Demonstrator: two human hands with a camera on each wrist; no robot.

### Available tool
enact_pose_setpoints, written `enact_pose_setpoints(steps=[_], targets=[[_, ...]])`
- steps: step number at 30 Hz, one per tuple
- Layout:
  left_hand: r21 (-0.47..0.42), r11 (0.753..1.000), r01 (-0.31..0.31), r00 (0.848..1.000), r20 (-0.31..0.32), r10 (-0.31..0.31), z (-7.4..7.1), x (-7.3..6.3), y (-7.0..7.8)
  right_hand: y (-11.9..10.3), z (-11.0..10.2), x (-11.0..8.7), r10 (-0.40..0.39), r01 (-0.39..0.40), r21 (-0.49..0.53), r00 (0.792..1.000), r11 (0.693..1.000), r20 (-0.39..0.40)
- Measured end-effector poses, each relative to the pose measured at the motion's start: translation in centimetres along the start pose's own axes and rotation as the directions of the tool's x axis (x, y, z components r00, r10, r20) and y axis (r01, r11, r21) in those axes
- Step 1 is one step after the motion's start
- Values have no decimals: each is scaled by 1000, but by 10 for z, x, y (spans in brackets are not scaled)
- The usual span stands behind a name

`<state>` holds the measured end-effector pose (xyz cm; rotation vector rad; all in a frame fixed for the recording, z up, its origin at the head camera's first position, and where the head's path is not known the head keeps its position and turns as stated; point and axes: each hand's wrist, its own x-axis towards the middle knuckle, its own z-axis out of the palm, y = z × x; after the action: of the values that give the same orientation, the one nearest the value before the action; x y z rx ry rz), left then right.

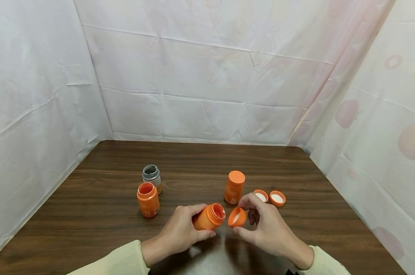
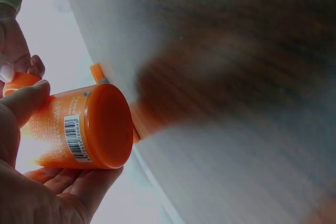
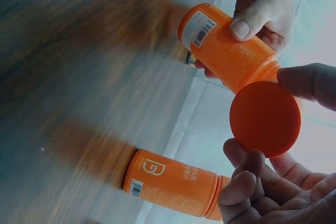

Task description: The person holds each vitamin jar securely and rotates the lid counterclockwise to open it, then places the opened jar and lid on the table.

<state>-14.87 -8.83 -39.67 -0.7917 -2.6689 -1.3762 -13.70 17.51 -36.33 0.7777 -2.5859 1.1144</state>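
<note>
My left hand (image 1: 183, 228) grips an open orange bottle (image 1: 207, 218) around its body, tilted with the mouth facing right. Its barcode side and base show in the left wrist view. Close to that mouth, my right hand (image 1: 267, 225) pinches an orange cap (image 1: 237, 217) by its edge between thumb and fingers, its pale inner face partly visible. The cap's flat orange top faces the camera in the right wrist view, where it overlaps the bottle's neck. Just beyond the right hand stands a capped orange bottle (image 1: 234, 188).
Two uncapped bottles stand at left: an orange one (image 1: 148, 200) and, behind it, a grey one (image 1: 152, 178). Two orange caps lie inner side up at right, one (image 1: 261, 195) beside the other (image 1: 277, 198). Pale curtains (image 1: 200, 76) border the brown wooden table (image 1: 100, 183).
</note>
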Motion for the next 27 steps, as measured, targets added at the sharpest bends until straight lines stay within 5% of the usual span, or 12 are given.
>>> enact_pose_setpoints(steps=[27], targets=[[20, 999, 36, 998, -55, -35, -6, 2, -1, 10, -9, -6, 63, -63, 23, 998, 998, 7]])
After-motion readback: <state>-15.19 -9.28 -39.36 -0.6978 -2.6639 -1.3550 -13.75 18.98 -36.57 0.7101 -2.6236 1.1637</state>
